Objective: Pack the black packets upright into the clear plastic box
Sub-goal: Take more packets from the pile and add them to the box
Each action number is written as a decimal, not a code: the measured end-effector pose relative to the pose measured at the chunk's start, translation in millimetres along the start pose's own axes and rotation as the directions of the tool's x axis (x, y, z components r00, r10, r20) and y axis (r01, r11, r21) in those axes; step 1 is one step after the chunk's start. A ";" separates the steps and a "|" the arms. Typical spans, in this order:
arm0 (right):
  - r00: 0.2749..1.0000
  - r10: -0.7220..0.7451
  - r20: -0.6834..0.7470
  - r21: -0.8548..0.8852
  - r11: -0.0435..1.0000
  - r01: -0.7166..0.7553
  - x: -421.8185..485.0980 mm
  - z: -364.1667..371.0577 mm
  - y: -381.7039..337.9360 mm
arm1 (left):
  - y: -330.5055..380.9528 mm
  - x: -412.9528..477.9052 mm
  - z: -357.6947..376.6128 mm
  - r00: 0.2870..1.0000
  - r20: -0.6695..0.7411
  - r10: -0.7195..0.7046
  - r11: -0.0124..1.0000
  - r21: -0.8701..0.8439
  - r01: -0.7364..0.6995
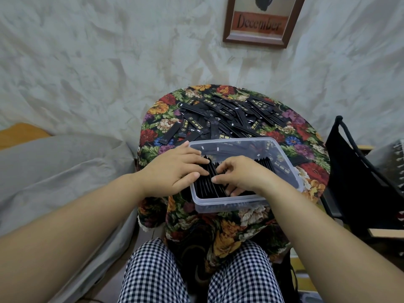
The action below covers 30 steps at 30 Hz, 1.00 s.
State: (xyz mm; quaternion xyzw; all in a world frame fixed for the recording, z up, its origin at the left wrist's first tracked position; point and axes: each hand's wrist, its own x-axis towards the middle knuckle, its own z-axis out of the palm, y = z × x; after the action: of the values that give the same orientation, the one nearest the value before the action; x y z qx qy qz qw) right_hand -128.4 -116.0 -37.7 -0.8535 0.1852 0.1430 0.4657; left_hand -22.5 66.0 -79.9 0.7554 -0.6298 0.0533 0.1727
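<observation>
Both hands in the box (229, 205), packets (207, 184) lined up inside

The packets stand upright in a row at the box's left end. The left hand (175, 171) reaches over the box's left rim, fingers pretty much straight and pressing on the row. The right hand (238, 174) is inside the box with its fingers curled round a few packets. A loose pile (229, 114) lies just behind the box on the table (306, 136).

A flowered tablecloth (306, 136) covers the small round table in front of me and hangs over its near edge onto my checked trousers (153, 276). Beyond the table's far edge a brown-framed picture (260, 25) reading "December" hangs on the mottled pale wall (87, 62). Left of the table lies a grey cushion (54, 167), and right of it stands a black fabric rack (354, 171).
</observation>
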 end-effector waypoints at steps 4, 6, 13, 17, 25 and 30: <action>1.000 -0.003 0.012 -0.073 0.997 0.004 0.1 2.0 -2.7 | -0.9 2.7 -4.6 1.000 0.005 0.002 1.000 -0.014 -0.002; 0.999 0.003 0.037 -0.075 0.997 -0.001 0.0 1.0 -2.1 | -1.6 3.7 -5.4 1.000 0.005 0.009 1.000 -0.027 -0.009; 0.996 0.000 0.084 -0.056 0.998 0.004 -0.7 -1.7 -2.2 | -6.2 19.7 -22.3 0.986 -0.038 -0.163 0.984 -0.083 0.159; 0.997 -0.006 0.080 -0.042 0.999 0.010 -1.1 -1.7 1.1 | -7.7 26.6 -35.7 0.964 -0.096 -0.249 0.960 -0.158 0.232; 0.996 -0.020 0.087 0.038 0.999 0.016 13.1 1.9 -3.1 | -6.9 9.3 -17.9 0.863 -0.161 -0.478 0.860 -0.284 0.424; 0.995 -0.037 0.092 0.085 0.996 0.029 26.1 2.7 -7.5 | 3.4 7.5 -12.6 0.766 0.050 -0.641 0.649 -0.499 0.575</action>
State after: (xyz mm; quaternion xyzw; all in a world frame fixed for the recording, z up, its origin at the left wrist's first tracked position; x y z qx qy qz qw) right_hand -101.9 -114.8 -44.4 -0.8284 0.1550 0.1672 0.5116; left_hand -22.6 62.7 -65.3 0.8485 -0.3190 -0.1184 0.4052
